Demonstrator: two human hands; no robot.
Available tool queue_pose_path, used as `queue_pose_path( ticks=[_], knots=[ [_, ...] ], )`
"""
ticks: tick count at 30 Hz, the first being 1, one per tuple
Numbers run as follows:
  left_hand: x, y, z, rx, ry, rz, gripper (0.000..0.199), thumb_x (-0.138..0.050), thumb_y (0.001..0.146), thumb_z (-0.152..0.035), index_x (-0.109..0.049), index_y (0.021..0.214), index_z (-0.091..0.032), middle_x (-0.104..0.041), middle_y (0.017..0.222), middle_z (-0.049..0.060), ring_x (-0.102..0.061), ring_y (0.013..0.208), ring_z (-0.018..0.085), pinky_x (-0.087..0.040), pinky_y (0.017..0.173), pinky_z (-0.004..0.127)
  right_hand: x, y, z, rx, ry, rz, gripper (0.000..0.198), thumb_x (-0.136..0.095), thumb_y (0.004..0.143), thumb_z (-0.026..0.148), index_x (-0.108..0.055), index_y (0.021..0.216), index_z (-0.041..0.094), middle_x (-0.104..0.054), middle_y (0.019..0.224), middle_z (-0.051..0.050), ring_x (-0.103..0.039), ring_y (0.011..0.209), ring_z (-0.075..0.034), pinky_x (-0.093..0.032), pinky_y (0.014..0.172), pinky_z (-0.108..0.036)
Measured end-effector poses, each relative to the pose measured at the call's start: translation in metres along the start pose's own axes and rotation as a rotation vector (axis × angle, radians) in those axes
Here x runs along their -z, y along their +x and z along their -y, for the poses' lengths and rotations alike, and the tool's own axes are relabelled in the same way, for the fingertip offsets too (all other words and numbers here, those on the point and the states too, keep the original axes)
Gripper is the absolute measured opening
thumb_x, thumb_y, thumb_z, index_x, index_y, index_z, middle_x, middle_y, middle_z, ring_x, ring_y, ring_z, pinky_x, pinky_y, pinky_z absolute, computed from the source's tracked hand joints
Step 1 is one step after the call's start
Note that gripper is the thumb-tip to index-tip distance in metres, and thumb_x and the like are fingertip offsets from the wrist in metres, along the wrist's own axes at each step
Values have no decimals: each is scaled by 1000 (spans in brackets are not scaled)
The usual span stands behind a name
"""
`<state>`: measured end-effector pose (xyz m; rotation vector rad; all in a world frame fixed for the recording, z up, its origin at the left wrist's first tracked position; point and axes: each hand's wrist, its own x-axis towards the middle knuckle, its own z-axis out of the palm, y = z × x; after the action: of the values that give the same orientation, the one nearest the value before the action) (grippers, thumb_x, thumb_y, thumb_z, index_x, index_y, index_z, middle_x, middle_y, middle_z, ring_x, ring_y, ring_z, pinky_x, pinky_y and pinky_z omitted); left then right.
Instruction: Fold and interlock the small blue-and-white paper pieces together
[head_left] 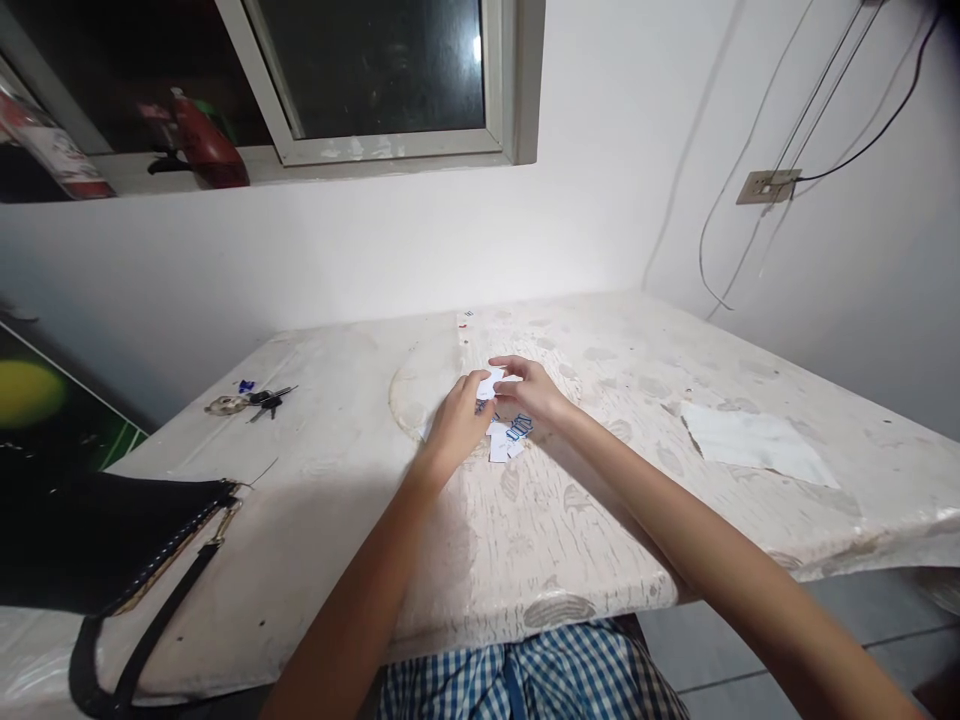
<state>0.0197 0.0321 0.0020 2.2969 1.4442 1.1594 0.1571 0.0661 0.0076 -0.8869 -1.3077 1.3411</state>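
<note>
A small white piece of paper (pixel 491 384) is pinched between my two hands over the middle of the table. My left hand (pixel 461 415) closes on its left side, fingers bent. On the right side my right hand (pixel 529 388) grips it with thumb and fingers. Just below them, several blue paper clips (pixel 519 428) lie in a loose pile. More white paper pieces (pixel 498 446) rest beside and under the clips. Some blue clips also show partly behind my left fingers. Whether a clip is on the held paper, I cannot tell.
A patterned cloth covers the table (pixel 525 560). Keys (pixel 268 402) lie at the left, above a black bag (pixel 112 530) with a strap. A torn white sheet (pixel 757 445) is at the right. Tiny bits (pixel 465 325) lie near the back edge.
</note>
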Motion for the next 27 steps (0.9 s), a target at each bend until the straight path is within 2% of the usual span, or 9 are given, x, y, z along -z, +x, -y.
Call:
queue_pose_path(
  ticks=[3, 7, 11, 14, 16, 19, 23, 27],
  knots=[
    [0, 5, 2, -40, -71, -87, 29, -47, 77, -12, -55, 104, -21, -56, 106, 6, -56, 93, 18, -47, 76, 29, 1, -3, 4, 12, 73, 30, 37, -56, 60, 7, -54, 96, 16, -52, 83, -1, -60, 68, -13, -52, 75, -33],
    [2, 10, 4, -39, -242, -189, 25, -48, 74, -9, -59, 94, -18, -57, 102, 7, -55, 98, 17, -48, 79, 28, 3, -5, 8, 87, -8, 59, 40, -58, 58, 8, -54, 96, 17, -52, 78, 2, -59, 65, -13, -52, 70, -33],
    [3, 12, 5, 41, -402, -231, 18, -51, 76, -16, -59, 92, -17, -62, 96, 7, -60, 90, 17, -49, 81, 31, 6, -1, 7, 207, -105, 27, 18, -58, 62, 15, -55, 79, 16, -54, 72, 1, -58, 68, -13, -50, 69, -31],
    [4, 14, 6, 147, -496, -251, 22, -49, 80, -24, -55, 100, -18, -65, 91, 7, -63, 82, 17, -50, 79, 33, 8, 1, 8, 248, -83, -7, 9, -54, 69, 21, -54, 77, 16, -58, 75, -1, -60, 72, -14, -49, 72, -32],
    [6, 15, 7, 166, -532, -270, 25, -48, 80, -25, -53, 104, -18, -64, 96, 7, -63, 82, 16, -50, 79, 34, 8, 1, 10, 274, -95, -33, 14, -49, 74, 21, -55, 85, 16, -62, 81, -4, -61, 77, -14, -48, 78, -34],
    [11, 16, 7, 120, -557, -262, 24, -48, 79, -21, -55, 101, -17, -60, 110, 9, -60, 98, 18, -46, 87, 34, 9, -1, 15, 316, -238, -72, 23, -40, 80, 21, -58, 95, 17, -64, 98, -8, -58, 96, -16, -42, 89, -34],
    [17, 18, 7, 116, -536, -206, 32, -41, 80, -17, -52, 110, -19, -56, 120, 9, -54, 108, 19, -42, 93, 36, 11, -2, 17, 342, -504, -109, 30, -39, 82, 20, -62, 100, 20, -48, 130, -6, -40, 122, -19, -33, 98, -37],
    [14, 15, 14, 153, -447, -197, 51, -40, 77, -12, -39, 126, -24, -43, 133, 9, -57, 103, 19, -44, 90, 37, 14, 1, 4, 358, -726, -47, 47, -49, 78, 23, -47, 125, 25, -32, 141, -6, -27, 130, -21, -25, 103, -41]
  ],
)
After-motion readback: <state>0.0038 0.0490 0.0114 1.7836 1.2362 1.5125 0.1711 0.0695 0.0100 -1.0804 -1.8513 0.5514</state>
